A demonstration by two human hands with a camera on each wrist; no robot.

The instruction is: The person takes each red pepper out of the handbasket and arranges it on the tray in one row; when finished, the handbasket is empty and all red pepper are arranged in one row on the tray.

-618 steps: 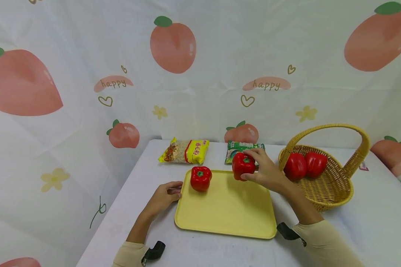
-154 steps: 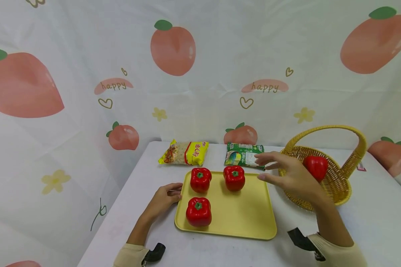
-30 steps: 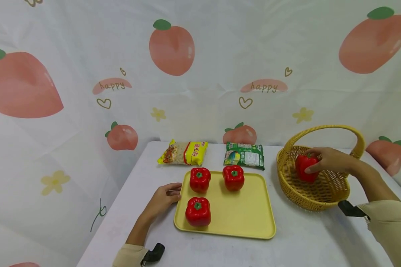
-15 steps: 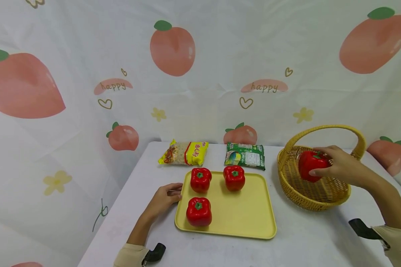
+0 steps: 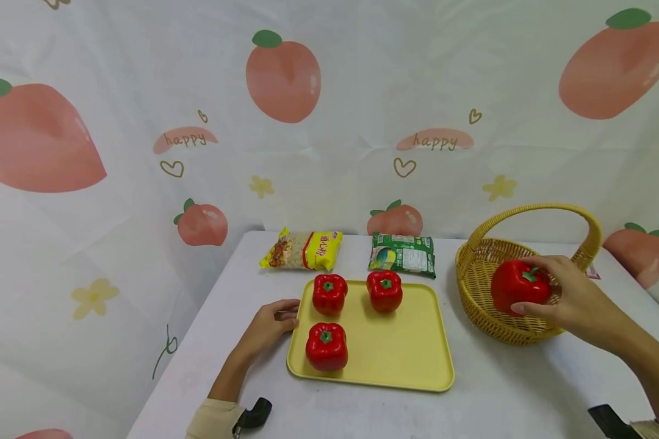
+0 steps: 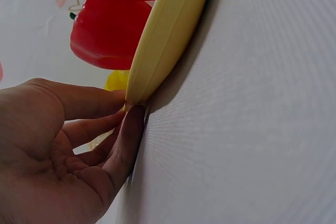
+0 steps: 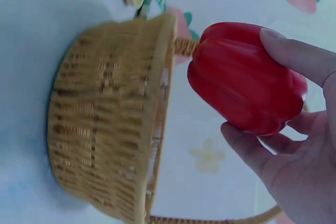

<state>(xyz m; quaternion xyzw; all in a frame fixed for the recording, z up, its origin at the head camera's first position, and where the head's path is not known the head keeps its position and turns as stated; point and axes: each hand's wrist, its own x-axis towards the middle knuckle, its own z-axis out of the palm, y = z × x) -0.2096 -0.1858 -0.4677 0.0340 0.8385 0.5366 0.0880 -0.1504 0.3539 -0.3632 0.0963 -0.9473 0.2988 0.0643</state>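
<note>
My right hand (image 5: pixel 573 299) grips a red bell pepper (image 5: pixel 516 286) by its sides, thumb against one side and fingers against the other. In the right wrist view that pepper (image 7: pixel 247 77) is above the rim of the wicker basket (image 7: pixel 105 119), its stem hidden. My left hand (image 5: pixel 269 329) holds the left edge of a yellow tray (image 5: pixel 401 353); in the left wrist view thumb and fingers meet at the tray's rim (image 6: pixel 157 40). Standing upright on the tray are a back-left pepper (image 5: pixel 329 294), a back-middle pepper (image 5: pixel 384 292) and a front-left pepper (image 5: pixel 327 347).
A wicker basket (image 5: pixel 491 323) with a tall arched handle stands right of the tray. Behind the tray lie a yellow food bag (image 5: pixel 302 250) and a green packet (image 5: pixel 403 254). A printed cloth (image 5: pixel 329 171) hangs at the back of the white table (image 5: pixel 241 268).
The right hand has lifted the pepper out of its place in the basket and moved it slightly toward me, tilting it. Left hand, tray and the peppers on it stay put.
</note>
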